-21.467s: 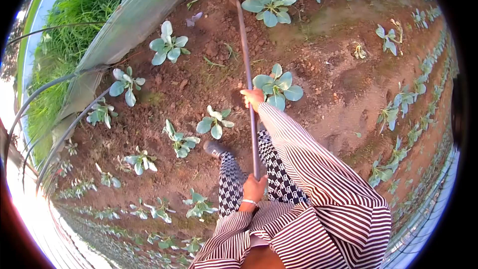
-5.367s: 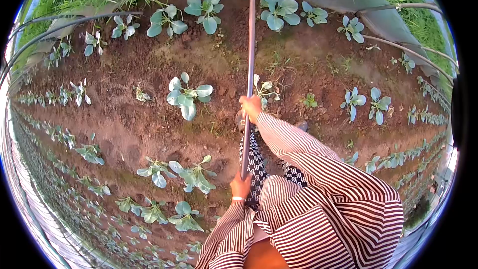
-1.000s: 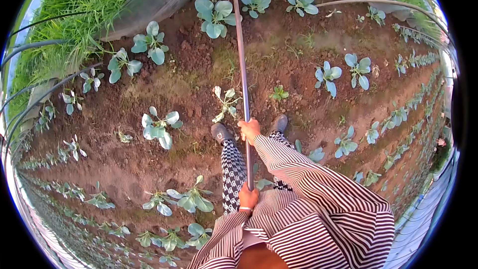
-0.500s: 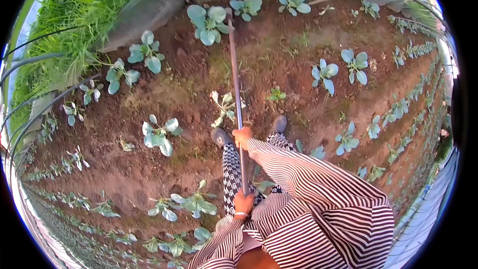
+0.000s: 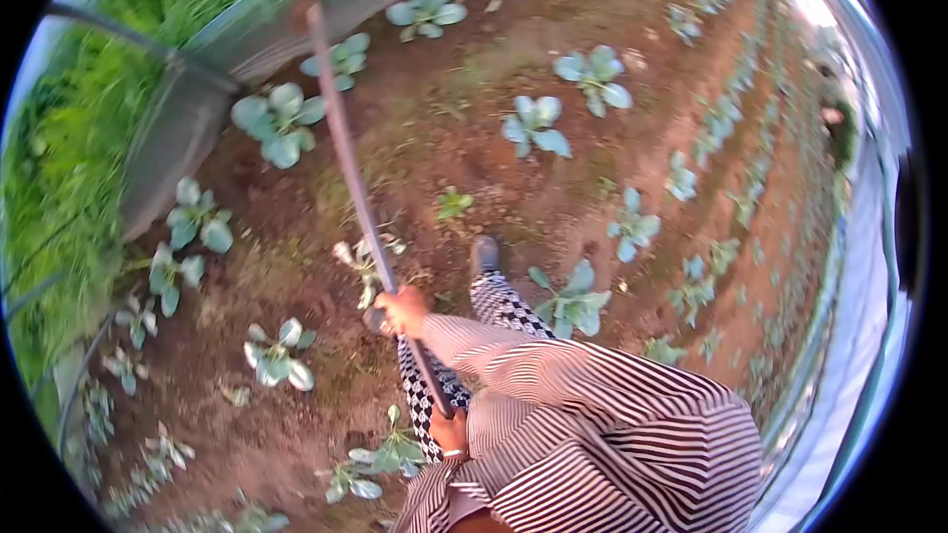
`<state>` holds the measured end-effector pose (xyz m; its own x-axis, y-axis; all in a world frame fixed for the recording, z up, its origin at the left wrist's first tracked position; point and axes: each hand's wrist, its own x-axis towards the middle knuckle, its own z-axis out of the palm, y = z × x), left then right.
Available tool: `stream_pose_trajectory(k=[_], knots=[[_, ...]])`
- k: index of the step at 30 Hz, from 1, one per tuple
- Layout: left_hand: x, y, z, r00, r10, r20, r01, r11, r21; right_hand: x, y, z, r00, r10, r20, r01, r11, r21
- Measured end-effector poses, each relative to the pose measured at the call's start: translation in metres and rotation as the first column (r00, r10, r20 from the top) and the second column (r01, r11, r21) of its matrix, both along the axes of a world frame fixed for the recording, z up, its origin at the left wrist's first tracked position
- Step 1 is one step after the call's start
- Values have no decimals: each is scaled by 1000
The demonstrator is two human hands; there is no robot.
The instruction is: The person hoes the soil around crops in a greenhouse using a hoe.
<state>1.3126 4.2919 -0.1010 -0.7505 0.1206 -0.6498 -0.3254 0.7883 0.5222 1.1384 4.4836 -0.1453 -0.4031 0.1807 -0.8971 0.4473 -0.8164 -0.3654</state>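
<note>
A long-handled hoe (image 5: 357,188) slants away from my body toward the upper left. My right hand (image 5: 403,312) is closed round the shaft partway up, its striped sleeve coming from the right. Lower down, close to my leg, my left hand (image 5: 449,429) grips the shaft near its end, a pale band at the wrist. The hoe's head (image 5: 307,12) is blurred and appears in front of the plastic sheet, beyond a leafy plant (image 5: 280,124). Partly behind the shaft, a pale, wilted plant (image 5: 367,265) stands by my left shoe (image 5: 374,320).
Brown soil (image 5: 415,153) carries rows of young blue-green plants, with one plant (image 5: 573,300) close beside my right leg. A plastic sheet wall (image 5: 183,138) borders tall grass (image 5: 74,178) at the left. White sheeting (image 5: 879,286) runs along the right side.
The view has turned, shifting the plants across the picture. The hoe's head has gone from beside a leafy plant to in front of the plastic sheet. Both hands have kept their grip.
</note>
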Motion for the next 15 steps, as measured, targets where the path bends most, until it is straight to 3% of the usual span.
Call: stream_pose_trajectory(k=[2,5,9,11,13,15], knots=[[-4,5,-7,1000,14,5,-14,995,101,0,16,3,999,-42,3,42,999,25],[6,14,-40,996,-82,-19,83,995,56,9,43,12,995,-99,7,97,989,110],[-19,91,-66,997,-76,30,73,993,93,-5,108,-35,996,71,51,-86,905,417],[-46,153,-64,999,-24,43,17,986,166,-27,155,-67,985,74,154,-141,863,485],[-34,179,-90,997,-16,73,4,987,164,-27,187,-133,973,109,203,-188,882,431],[4,180,-83,973,-39,229,25,998,64,2,188,-139,891,231,392,-356,890,285]])
